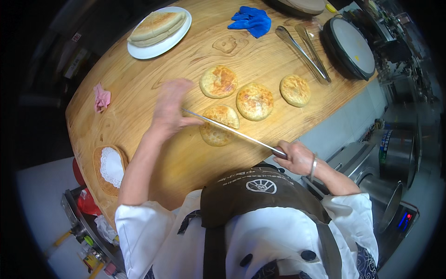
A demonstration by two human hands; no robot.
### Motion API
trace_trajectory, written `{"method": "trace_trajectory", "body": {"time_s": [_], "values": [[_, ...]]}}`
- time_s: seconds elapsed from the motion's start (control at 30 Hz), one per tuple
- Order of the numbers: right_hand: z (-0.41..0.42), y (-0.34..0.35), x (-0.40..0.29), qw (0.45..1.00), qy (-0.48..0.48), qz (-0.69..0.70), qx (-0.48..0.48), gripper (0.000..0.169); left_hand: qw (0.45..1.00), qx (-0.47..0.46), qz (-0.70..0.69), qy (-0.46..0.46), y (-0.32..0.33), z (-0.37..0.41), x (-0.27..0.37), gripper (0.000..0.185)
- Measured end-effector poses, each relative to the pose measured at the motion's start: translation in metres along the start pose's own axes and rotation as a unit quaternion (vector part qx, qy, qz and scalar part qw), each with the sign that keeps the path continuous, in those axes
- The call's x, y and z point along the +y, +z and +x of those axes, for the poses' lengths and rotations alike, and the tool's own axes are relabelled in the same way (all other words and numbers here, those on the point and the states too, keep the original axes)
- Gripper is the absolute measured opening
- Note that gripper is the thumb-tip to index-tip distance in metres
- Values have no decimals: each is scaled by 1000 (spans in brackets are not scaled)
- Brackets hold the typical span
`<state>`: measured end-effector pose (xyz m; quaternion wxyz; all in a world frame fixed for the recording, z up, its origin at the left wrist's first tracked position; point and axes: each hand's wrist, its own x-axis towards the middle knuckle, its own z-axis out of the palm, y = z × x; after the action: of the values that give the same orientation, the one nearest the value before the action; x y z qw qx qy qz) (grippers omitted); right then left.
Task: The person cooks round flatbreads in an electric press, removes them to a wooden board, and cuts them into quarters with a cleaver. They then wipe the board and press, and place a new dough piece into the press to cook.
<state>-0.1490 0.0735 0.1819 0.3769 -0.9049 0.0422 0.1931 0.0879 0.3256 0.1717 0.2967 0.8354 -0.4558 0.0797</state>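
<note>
My right hand (294, 157) grips the dark handle of a long-bladed knife (256, 140). The blade runs up and leftward across a browned round flatbread (221, 116), edge-on to the camera; whether the bread is cut through there I cannot tell. Blurred by motion, my left hand (171, 106) is beside the blade's tip, thumb spread from the fingers and nothing seen in it. Its thumb reaches near the flatbread's left edge. Beyond the knife lie more whole browned flatbreads: one at the upper left (218, 81), another in the middle (255, 101), a smaller one at the right (295, 90).
On the wooden table (181, 157) are metal tongs (305, 52), a blue cloth (251, 21), a pink crumpled cloth or tissue (102, 98) and a doily-lined wicker basket (124, 155). A white plate (156, 52) bears folded flatbread. A round griddle-like appliance (352, 48) stands at the right edge.
</note>
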Motion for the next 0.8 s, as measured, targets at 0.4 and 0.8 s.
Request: {"method": "trace_trajectory", "body": {"time_s": [0.4, 0.8], "values": [[-54, -31, 12, 955, 204, 131, 172, 19, 990, -137, 21, 28, 111, -32, 51, 40], [-62, -26, 15, 962, 188, 120, 157, 18, 989, -117, -75, -55, 114, 2, 39, 45]]}}
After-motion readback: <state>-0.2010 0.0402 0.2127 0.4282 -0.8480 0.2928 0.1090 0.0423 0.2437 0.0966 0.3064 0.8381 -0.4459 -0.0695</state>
